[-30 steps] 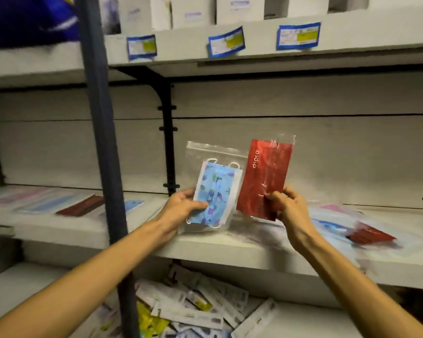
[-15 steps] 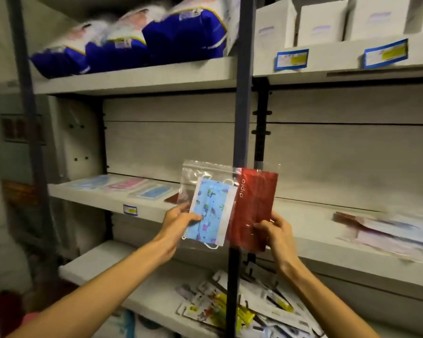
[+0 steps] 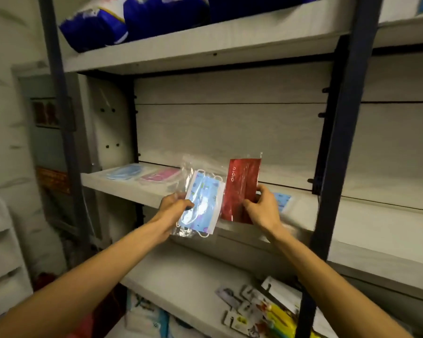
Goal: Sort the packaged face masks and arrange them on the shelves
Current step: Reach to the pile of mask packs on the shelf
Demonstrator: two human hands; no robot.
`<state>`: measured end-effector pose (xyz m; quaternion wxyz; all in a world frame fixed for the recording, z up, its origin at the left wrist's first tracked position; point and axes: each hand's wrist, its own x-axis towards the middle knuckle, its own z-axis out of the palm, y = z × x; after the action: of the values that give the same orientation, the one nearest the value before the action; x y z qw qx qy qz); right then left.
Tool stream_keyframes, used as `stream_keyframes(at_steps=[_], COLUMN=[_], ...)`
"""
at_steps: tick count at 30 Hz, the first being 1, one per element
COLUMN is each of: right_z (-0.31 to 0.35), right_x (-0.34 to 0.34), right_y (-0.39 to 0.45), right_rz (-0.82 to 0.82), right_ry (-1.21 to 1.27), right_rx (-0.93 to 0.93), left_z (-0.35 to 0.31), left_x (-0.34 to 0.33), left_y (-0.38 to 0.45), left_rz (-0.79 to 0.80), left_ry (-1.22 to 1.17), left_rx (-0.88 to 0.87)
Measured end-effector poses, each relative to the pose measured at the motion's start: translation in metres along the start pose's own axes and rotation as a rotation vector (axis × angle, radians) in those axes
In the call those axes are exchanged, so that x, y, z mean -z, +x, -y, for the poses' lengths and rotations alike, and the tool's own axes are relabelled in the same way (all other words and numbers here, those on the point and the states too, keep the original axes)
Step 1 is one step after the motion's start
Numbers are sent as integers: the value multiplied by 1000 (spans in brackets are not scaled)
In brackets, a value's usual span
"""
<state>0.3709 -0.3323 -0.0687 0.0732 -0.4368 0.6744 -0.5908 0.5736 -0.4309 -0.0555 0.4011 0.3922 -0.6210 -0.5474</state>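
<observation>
Both packs now left of the post [image 3: 337,167] — left hand [image 3: 174,211] gripping the bagged blue mask [image 3: 203,206].

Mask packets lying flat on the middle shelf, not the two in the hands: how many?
3: a plain blue packet at the left end, a pink packet beside it, a printed blue packet behind the right hand. The held packets may hide more.

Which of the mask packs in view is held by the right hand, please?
The red pack, pinched by the right hand; the left hand holds the blue patterned one.
</observation>
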Motion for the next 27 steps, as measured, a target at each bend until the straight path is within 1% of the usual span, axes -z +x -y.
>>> stream_keyframes(at_steps=[2, 5, 8, 10, 12, 14, 18, 20, 23, 27], right_z=[-5, -8, -12, -13, -14, -13, -9, -10, -12, -12], right_x=[-10, -20, -29, -35, -39, -44, -59, -67, -72, -55], right_y=[23, 52, 70, 77, 84, 94, 112, 116, 117, 117], right_rz=[19, 66, 35, -31, -84, -68, 21, 31, -30, -208], right_ry=[-103, -328, -671, -780, -792, -751, -488, -420, -405, -310], right_rx=[-42, -91, -95, -67, 23, 60, -24, -54, -73, -106], left_z=[-5, -9, -5, -1, 1, 2, 4, 3, -5, -19], left_x=[6, 9, 14, 22, 32, 41, 56, 58, 51, 23], left_y=[27, 65, 97, 117, 135, 153, 185, 198, 214, 221], left_rz=[16, 20, -27, -53, -77, -93, -48, -10, 80, 281], left_ry=[38, 42, 42, 33, 15, -10, -73, -102, -142, -259], left_rx=[-33, -63, -67, -52, -42, -29, 3, 45, 91, 142])
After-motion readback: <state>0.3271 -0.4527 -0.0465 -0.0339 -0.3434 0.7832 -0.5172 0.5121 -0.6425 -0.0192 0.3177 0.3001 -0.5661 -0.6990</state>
